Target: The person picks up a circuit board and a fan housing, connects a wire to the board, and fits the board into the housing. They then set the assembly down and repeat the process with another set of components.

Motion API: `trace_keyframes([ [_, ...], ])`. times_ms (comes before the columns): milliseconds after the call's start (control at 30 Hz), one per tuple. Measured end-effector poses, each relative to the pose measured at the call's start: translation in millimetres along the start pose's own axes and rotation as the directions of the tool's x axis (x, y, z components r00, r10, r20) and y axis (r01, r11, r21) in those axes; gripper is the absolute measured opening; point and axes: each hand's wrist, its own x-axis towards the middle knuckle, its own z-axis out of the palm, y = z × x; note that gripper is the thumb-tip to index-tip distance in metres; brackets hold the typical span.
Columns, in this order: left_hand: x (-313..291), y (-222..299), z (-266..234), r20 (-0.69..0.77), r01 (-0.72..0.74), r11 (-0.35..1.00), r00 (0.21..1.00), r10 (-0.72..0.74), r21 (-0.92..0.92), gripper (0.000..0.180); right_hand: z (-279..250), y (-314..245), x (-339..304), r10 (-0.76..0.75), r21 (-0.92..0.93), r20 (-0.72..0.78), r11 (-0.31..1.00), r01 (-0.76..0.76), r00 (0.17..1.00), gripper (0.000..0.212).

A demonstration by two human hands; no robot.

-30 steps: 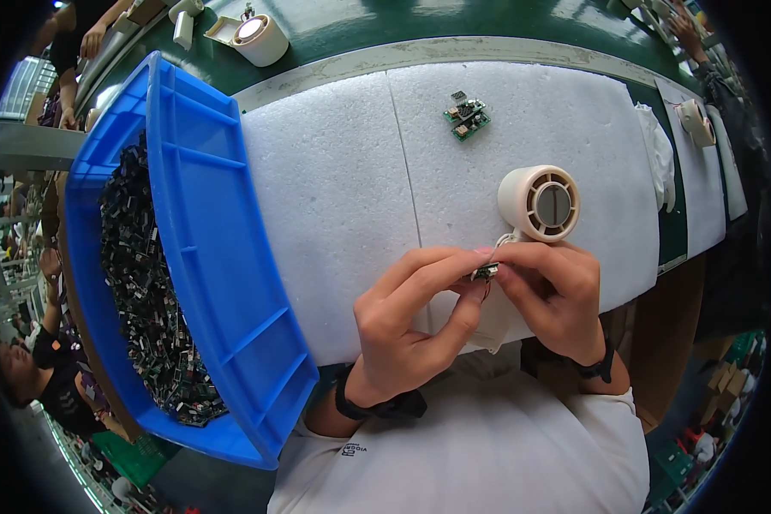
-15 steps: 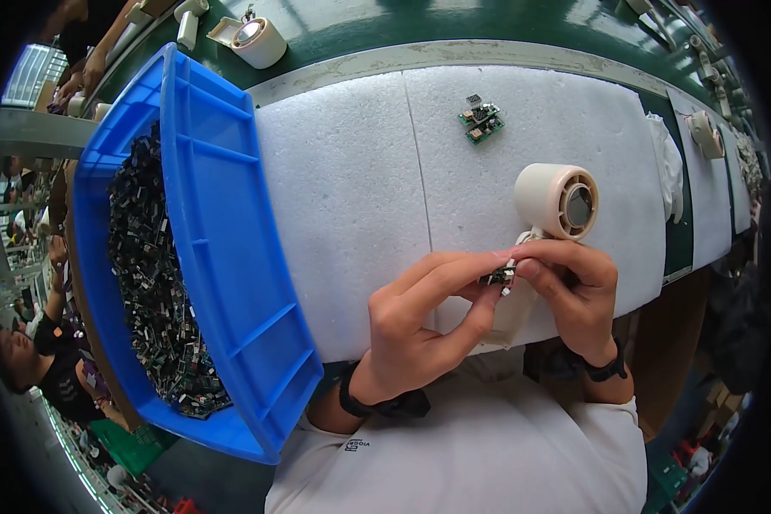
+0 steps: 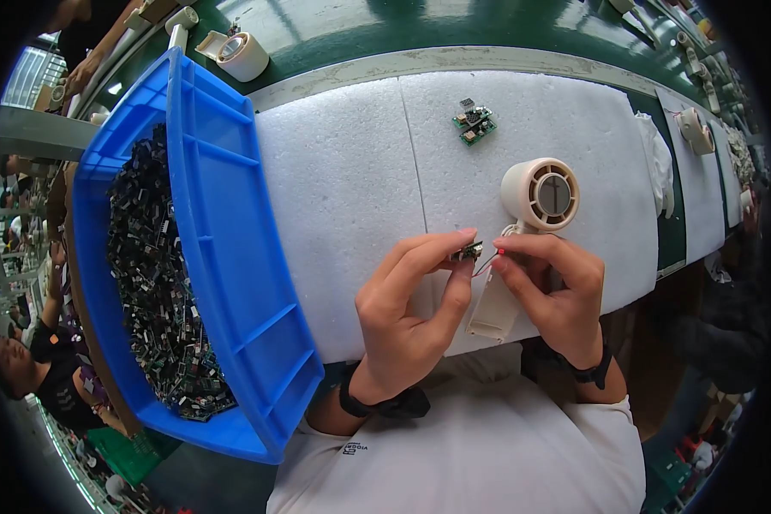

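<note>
My left hand [image 3: 411, 313] pinches a small green circuit board [image 3: 468, 252] between thumb and forefinger. My right hand [image 3: 552, 295] holds the thin red wire [image 3: 485, 264] that runs from the board, fingertips close to it. Under my hands lies a cream handheld fan [image 3: 535, 201], its round head with grille facing up and its handle [image 3: 491, 310] lying between my hands. All this is over a white foam mat [image 3: 360, 171].
A large blue bin [image 3: 218, 197] full of small dark circuit boards stands tilted at the left. Two small green boards [image 3: 474, 122] lie farther back on the foam. A tape roll [image 3: 242, 55] sits behind the bin. Other people work at the left edge.
My hands have shifted slightly right and nearer the fan head. The small board is now clearly held up between both hands with the red wire showing.
</note>
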Motion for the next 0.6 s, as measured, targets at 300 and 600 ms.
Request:
trace_keyframes([
  [300,9.8,2.5,5.7,0.081,-0.013,0.989,0.997,0.001,0.148,0.03,-1.2,-1.0,6.6,0.01,0.025,0.021,1.0,-0.01,1.0,0.016],
  [600,10.0,7.1,4.6,0.169,-0.056,0.986,0.985,0.029,0.159,0.03,-19.9,6.9,8.3,-0.178,-0.04,0.097,0.982,0.182,0.979,0.017],
])
